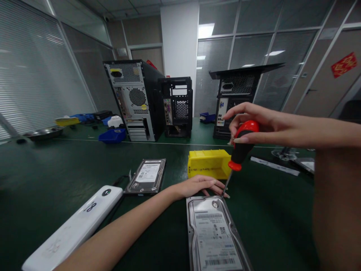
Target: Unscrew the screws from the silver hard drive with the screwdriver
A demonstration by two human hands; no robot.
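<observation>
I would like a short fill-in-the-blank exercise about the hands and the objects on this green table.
1. The right hand holds a ____ with a red and black handle.
2. The left hand rests at the far edge of the near ____.
3. The bin behind the left hand is ____ in colour.

Missing words: screwdriver; hard drive; yellow

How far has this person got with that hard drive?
Early on, it seems. The near hard drive lies label up, cover on. The right hand holds a screwdriver, its tip at the drive's far corner, while the left hand steadies that edge. A second hard drive lies untouched.
</observation>
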